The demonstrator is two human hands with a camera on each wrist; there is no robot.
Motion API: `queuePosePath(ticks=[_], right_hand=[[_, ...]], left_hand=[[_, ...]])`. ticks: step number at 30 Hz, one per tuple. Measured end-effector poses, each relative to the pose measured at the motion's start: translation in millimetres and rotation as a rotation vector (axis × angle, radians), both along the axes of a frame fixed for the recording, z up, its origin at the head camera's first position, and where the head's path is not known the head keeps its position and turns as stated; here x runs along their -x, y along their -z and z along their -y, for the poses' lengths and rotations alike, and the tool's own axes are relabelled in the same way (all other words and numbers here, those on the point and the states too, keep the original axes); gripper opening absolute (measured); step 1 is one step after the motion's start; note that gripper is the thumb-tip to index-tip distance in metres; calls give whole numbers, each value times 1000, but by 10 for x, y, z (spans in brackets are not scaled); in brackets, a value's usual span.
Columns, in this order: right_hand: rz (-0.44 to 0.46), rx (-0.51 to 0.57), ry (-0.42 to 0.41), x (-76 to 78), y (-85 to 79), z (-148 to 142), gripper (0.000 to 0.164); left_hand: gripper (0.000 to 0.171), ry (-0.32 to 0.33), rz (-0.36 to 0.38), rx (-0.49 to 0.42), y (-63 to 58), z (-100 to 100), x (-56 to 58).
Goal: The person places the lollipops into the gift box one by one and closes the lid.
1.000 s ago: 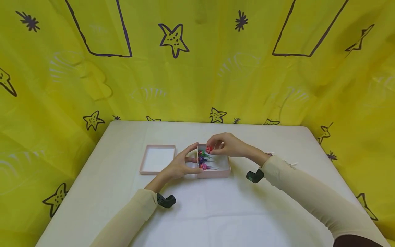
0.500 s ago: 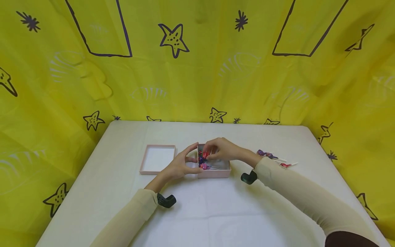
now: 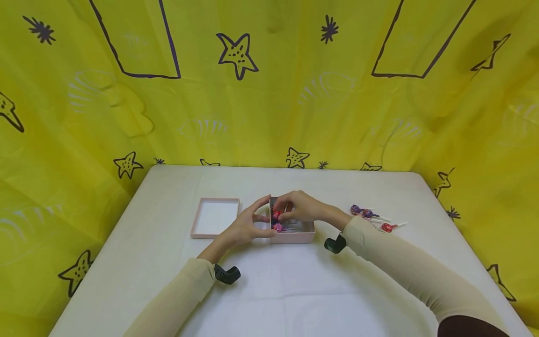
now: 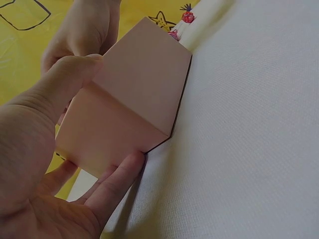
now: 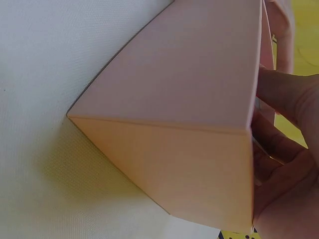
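A pink open box stands on the white table, with wrapped lollipops lying along its left side. My left hand steadies it from the left, thumb at the near rim and fingers against the left wall, as the left wrist view also shows around the box. My right hand reaches down into the box and pinches a red lollipop among the others. A pink-purple lollipop lies nearest the front wall. In the right wrist view the box wall hides the fingertips of the right hand.
Left of the box lies its shallow lid, white inside with a pink rim. On the right, past my right wrist, are purple lollipops and a red lollipop on the table. A yellow patterned curtain surrounds the table.
My right hand has lowered the red lollipop into the box and shifted left and nearer. The lollipops on the right have come out from behind the right arm. My left hand stays put.
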State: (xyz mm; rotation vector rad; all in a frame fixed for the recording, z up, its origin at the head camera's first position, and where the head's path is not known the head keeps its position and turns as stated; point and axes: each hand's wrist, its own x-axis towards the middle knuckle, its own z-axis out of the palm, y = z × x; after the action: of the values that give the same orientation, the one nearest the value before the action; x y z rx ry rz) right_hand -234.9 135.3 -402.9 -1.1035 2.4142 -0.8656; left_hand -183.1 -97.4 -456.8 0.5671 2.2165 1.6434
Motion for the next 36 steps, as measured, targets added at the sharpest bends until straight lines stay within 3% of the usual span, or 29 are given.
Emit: queuePosePath(ticks=[11, 36], right_hand=[[27, -12, -26, -4, 35, 37, 16], [55, -47, 0, 18, 91, 68, 20]], left_hand=[[103, 1, 2, -1, 2, 3, 6], [103, -3, 9, 16, 6, 12, 6]])
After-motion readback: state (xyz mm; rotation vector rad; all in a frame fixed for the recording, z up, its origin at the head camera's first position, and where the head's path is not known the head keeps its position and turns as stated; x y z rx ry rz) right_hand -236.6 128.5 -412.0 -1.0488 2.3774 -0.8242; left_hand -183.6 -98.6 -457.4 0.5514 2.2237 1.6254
